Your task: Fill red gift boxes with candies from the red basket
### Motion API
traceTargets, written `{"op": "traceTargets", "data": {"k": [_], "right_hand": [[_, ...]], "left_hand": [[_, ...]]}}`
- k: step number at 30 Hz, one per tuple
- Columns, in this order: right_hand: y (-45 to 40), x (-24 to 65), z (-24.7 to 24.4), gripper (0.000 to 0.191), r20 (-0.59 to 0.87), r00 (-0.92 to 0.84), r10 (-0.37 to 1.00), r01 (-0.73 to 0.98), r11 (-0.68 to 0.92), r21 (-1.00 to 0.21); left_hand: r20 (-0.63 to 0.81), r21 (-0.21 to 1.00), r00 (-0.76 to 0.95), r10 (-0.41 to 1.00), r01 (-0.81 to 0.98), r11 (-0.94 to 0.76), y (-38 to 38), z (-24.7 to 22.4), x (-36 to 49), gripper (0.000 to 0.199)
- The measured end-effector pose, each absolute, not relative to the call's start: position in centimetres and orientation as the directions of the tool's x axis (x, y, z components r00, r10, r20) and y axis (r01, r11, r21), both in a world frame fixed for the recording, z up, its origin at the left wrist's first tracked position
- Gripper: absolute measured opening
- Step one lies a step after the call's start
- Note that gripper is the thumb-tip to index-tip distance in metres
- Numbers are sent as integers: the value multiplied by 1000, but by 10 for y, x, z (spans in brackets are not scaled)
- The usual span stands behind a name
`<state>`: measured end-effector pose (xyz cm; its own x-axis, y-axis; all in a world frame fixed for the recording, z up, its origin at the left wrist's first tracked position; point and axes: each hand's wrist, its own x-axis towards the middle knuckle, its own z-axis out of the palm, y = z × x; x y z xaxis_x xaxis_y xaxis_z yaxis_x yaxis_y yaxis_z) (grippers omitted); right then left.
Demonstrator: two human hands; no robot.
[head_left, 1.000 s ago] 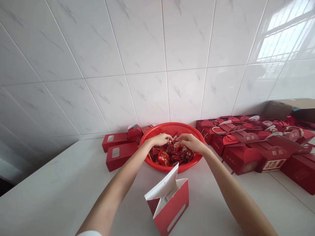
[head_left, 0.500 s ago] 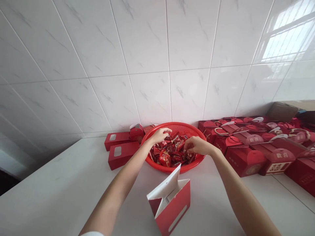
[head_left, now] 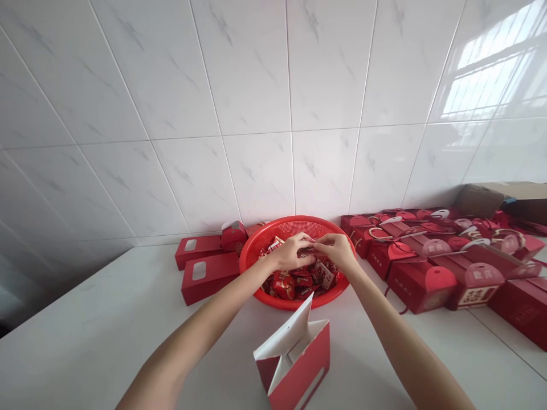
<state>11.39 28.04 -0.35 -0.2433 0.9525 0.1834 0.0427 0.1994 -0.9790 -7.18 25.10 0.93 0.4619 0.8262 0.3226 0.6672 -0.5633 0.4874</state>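
Note:
A red plastic basket (head_left: 252,285) full of red-wrapped candies (head_left: 285,285) stands against the tiled wall. Over its middle, my left hand (head_left: 294,251) and my right hand (head_left: 335,249) meet, their fingertips close together. The fingers of both are closed around something small and red, probably a candy, largely hidden by the fingers. Nearer to me, a red paper box (head_left: 301,370) with a white inside stands upright with its top open.
Left of the basket lie two flat red boxes (head_left: 209,276) and a small red box (head_left: 233,236). Many red handled boxes (head_left: 423,285) crowd the right side of the white counter (head_left: 106,324), with a brown carton (head_left: 478,199) behind.
Both hands have come together over the middle of the basket, the left moving right and the right moving slightly left. Their fingers have closed on something small. The view has shifted slightly.

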Motion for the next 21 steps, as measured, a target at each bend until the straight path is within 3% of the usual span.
{"op": "traceTargets", "data": {"k": [2,4,9,13,21], "right_hand": [[280,113,-3,16,156,-249,956,-45,150,-988],[279,114,-1,21,156,-246,957,-83,140,-987],[276,118,8,38,77,-381,921,-201,-2,-980],[276,118,9,34,68,-514,855,-306,-109,-946],[285,120,5,24,39,-273,961,-384,-71,-920]], "left_hand": [[331,458,490,806,664,-591,250,9,-68,34],[371,470,458,808,658,-589,252,12,-66,25],[440,692,326,837,471,-547,260,19,-60,31],[399,822,370,839,262,-506,269,16,-53,49],[258,844,272,927,404,-353,286,16,-38,46]]}}
